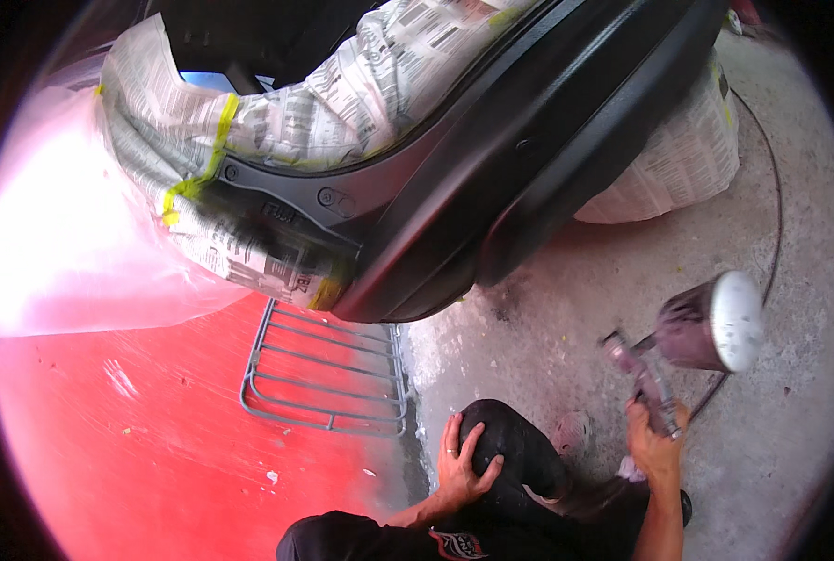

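With the right hand [655, 447] in the head view, gripping a spray gun [649, 379] above concrete floor [782, 439], trigger hard to make out. With the left hand [462, 467], resting spread-fingered on a bent knee [510, 430]. Up-left of the gun, cut off at top: black panel [529, 140], edged with newspaper [342, 112].

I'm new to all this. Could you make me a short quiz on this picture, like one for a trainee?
1. True or false: the left hand rests on a black-clad knee.

2. What colour is the tape on the newspaper?
A) blue
B) yellow
C) red

3. Fill in the gap: the spray gun is held in the person's ____ hand.

Key:
1. True
2. B
3. right, so the right hand
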Demonstrator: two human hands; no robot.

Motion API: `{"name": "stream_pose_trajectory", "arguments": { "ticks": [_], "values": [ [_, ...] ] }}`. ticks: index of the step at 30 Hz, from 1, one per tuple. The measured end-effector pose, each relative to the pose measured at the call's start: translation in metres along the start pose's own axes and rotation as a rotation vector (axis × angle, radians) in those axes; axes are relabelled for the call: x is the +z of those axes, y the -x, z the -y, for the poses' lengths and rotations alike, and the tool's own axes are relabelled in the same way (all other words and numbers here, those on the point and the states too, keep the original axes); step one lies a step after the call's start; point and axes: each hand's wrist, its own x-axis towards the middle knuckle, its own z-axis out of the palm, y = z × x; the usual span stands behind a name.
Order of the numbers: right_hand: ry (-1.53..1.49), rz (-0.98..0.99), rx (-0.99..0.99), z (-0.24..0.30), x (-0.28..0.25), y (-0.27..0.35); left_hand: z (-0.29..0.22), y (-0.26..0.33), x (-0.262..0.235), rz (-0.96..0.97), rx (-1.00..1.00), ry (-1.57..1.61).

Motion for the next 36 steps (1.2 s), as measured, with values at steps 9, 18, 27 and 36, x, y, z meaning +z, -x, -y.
{"name": "stream_pose_trajectory", "arguments": {
  "ticks": [9, 18, 27, 36],
  "values": [
    [-0.130, 0.013, 0.207, -0.043, -0.055, -0.048, -0.022, -0.012, 0.004, 0.059, -0.008, -0.063],
    [-0.028, -0.544, -0.057, -0.037, -0.132, -0.195, -0.049, -0.038, 0.009, 0.154, -0.052, -0.128],
    [-0.194, -0.156, 0.031, 0.023, -0.149, -0.140, -0.074, -0.089, 0.017, 0.337, -0.034, -0.181],
    [0.135, -0.253, -0.121, 0.087, -0.196, -0.166, -0.149, -0.113, -0.038, 0.309, 0.221, 0.002]
  ]
}}
